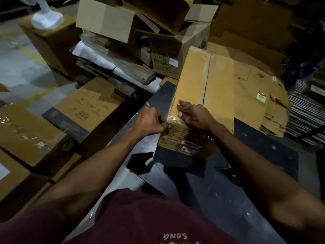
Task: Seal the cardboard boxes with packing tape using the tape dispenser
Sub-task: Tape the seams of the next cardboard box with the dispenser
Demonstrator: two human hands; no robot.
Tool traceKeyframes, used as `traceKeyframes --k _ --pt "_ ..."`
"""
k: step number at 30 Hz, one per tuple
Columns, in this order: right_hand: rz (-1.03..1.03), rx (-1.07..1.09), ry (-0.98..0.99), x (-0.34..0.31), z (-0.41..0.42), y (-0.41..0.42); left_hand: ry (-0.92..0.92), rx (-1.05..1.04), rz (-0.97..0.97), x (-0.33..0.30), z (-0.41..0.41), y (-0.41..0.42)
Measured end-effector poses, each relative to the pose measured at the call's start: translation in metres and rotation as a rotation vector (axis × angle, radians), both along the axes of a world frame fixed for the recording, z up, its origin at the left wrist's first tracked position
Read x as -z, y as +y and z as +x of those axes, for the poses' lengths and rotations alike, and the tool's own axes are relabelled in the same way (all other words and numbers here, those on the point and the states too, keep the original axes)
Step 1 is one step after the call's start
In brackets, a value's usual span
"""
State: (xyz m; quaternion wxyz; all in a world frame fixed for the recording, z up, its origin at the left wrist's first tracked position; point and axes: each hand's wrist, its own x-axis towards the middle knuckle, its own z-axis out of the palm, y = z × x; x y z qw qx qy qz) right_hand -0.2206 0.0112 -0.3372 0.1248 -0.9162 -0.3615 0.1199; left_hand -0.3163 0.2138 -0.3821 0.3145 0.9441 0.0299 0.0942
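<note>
The cardboard box [202, 95] lay right of centre in the frame on the dark counter [219, 196], its flaps closed, with glossy tape over its near edge. The right hand [193, 115] pressed its fingers on that edge; the left hand [151, 121] pinched the tape at the corner (no dispenser showed). The box looked stiff and fairly light, best steadied at its corners, while the thin tape would likely wrinkle.

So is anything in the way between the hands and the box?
No. Both hands are already on the box: the right hand presses on its top near edge, and the left hand pinches the clear tape at the corner.
</note>
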Motion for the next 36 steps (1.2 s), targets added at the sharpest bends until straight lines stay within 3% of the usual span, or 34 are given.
traceKeyframes --k 2,6,9,19,23,29,31,33,36 --pt "-0.019 0.005 0.048 -0.004 0.000 0.000 0.081 0.086 -0.117 -0.001 0.000 0.008" --pt "-0.005 -0.021 0.305 -0.010 -0.002 -0.011 0.417 0.199 -0.688 -0.006 0.005 0.035" --pt "0.000 -0.028 0.317 -0.005 -0.002 -0.014 0.483 0.173 -0.846 -0.017 0.006 0.034" --pt "-0.015 -0.050 0.256 -0.003 -0.003 -0.012 0.186 0.183 -0.333 -0.004 0.004 0.015" --pt "-0.007 -0.050 0.255 -0.001 -0.003 -0.012 0.088 0.077 -0.391 0.005 -0.009 0.007" --pt "-0.063 -0.091 0.191 0.004 0.000 -0.011 0.180 0.131 -0.566 -0.005 -0.006 0.017" --pt "-0.040 -0.087 0.137 0.009 -0.001 -0.011 0.162 0.073 -0.496 -0.011 -0.005 0.010" --pt "-0.050 -0.083 0.076 0.012 -0.004 -0.010 0.135 0.001 -0.308 -0.013 -0.005 0.003" --pt "-0.094 -0.099 0.021 0.012 -0.006 -0.008 0.040 0.029 -0.161 -0.007 -0.005 -0.001"
